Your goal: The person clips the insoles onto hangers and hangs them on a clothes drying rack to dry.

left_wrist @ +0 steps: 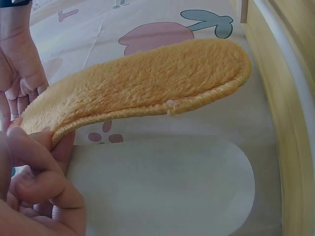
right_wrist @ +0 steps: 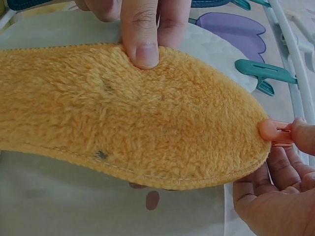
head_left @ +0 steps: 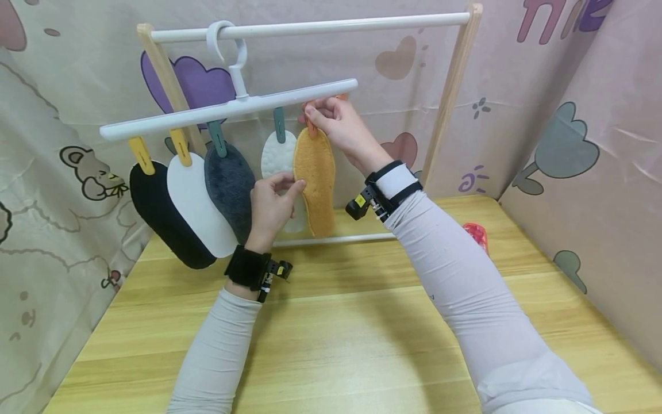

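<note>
A fuzzy orange insole [head_left: 316,190] hangs toe-down from the right half of a white clip hanger [head_left: 289,94]. My left hand [head_left: 272,207] pinches the insole's left edge, thumb on its front in the right wrist view. At the top of the insole, my right hand [head_left: 338,123] pinches an orange clip [right_wrist: 276,132], whose tip sits on the insole's end. Just behind hangs a white textured insole [head_left: 278,152] from a teal clip [head_left: 279,125]. Farther left, black [head_left: 162,213], white [head_left: 196,201] and dark grey [head_left: 230,184] insoles hang from clips.
The hanger's hook [head_left: 227,46] is over the white rod [head_left: 331,27] of a wooden-sided rack [head_left: 447,98], and the hanger tilts up to the right. A red object [head_left: 477,234] lies on the wooden table [head_left: 351,345], partly hidden by my right sleeve. Patterned cloth surrounds the table.
</note>
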Action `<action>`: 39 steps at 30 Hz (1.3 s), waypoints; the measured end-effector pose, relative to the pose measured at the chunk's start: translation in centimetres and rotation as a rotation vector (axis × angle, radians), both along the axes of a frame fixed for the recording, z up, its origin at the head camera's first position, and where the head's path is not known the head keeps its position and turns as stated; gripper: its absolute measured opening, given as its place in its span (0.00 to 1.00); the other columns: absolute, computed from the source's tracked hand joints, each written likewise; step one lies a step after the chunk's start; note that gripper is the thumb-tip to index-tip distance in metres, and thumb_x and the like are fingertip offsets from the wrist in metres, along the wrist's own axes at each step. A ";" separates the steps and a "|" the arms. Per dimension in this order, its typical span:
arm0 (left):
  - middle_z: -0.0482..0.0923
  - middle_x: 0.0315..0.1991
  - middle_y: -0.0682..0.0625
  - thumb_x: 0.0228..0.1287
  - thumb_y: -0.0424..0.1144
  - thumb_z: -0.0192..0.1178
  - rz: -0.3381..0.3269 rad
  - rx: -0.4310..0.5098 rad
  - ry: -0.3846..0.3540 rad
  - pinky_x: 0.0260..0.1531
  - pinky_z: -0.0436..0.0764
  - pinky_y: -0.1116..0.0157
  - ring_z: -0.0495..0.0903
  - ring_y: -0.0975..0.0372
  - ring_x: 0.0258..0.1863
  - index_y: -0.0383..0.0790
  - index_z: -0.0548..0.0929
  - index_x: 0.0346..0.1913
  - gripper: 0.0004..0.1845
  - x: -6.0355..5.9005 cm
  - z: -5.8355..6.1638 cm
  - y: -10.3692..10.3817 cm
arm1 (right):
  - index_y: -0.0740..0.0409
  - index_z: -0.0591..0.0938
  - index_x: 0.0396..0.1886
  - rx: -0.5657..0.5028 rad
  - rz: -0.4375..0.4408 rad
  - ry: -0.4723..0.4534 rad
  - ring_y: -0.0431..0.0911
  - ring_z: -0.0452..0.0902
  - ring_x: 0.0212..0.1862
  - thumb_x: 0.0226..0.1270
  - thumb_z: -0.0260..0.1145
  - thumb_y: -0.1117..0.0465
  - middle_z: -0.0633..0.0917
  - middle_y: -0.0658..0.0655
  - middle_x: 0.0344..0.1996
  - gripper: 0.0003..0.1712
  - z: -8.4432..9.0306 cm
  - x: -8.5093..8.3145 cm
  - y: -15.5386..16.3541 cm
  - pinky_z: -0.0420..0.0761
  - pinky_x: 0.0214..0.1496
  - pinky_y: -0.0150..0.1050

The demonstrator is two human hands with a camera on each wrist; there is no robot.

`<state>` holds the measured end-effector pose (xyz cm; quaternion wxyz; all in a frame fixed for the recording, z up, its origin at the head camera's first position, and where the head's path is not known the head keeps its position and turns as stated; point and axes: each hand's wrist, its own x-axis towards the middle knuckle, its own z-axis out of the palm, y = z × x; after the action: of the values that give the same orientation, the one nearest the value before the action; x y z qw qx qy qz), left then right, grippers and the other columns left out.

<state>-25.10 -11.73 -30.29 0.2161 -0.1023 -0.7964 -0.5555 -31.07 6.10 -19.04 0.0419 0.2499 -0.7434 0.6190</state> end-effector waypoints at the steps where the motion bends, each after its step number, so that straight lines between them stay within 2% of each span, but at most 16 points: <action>1: 0.92 0.42 0.41 0.74 0.41 0.71 0.001 -0.001 0.001 0.13 0.70 0.70 0.73 0.67 0.09 0.38 0.91 0.49 0.10 0.0 0.0 0.0 | 0.66 0.78 0.67 -0.001 0.000 -0.002 0.50 0.84 0.67 0.86 0.59 0.59 0.86 0.65 0.64 0.20 0.0 0.0 0.0 0.77 0.71 0.36; 13: 0.92 0.41 0.42 0.74 0.42 0.71 0.000 0.007 -0.011 0.13 0.71 0.70 0.73 0.67 0.10 0.39 0.92 0.49 0.10 0.0 0.2 0.1 | 0.65 0.78 0.67 -0.003 -0.005 -0.012 0.49 0.84 0.67 0.86 0.59 0.58 0.86 0.64 0.63 0.20 0.0 0.3 0.0 0.77 0.71 0.35; 24: 0.92 0.42 0.43 0.75 0.43 0.70 0.007 0.003 -0.010 0.14 0.72 0.70 0.73 0.66 0.10 0.39 0.91 0.50 0.12 -0.2 -0.2 -0.1 | 0.68 0.79 0.66 0.036 -0.020 0.034 0.51 0.84 0.65 0.86 0.59 0.57 0.87 0.67 0.60 0.21 -0.5 0.1 -0.2 0.77 0.67 0.35; 30: 0.92 0.45 0.43 0.75 0.45 0.70 0.023 -0.013 -0.034 0.14 0.71 0.70 0.71 0.66 0.11 0.39 0.91 0.51 0.13 -0.3 -0.3 -0.2 | 0.68 0.80 0.66 0.053 -0.036 0.034 0.50 0.84 0.66 0.86 0.59 0.56 0.87 0.67 0.61 0.22 -0.6 0.4 -0.4 0.78 0.69 0.35; 39: 0.92 0.47 0.44 0.75 0.45 0.70 0.007 0.009 -0.073 0.13 0.71 0.70 0.70 0.67 0.09 0.42 0.90 0.53 0.12 -0.2 -0.5 -0.3 | 0.66 0.79 0.70 0.107 -0.063 0.042 0.48 0.82 0.69 0.87 0.58 0.54 0.86 0.65 0.64 0.24 -0.7 0.6 -0.1 0.77 0.74 0.37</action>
<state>-25.25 -12.08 -30.81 0.1893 -0.0782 -0.8016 -0.5617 -30.44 5.99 -19.75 0.0634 0.2411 -0.7818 0.5715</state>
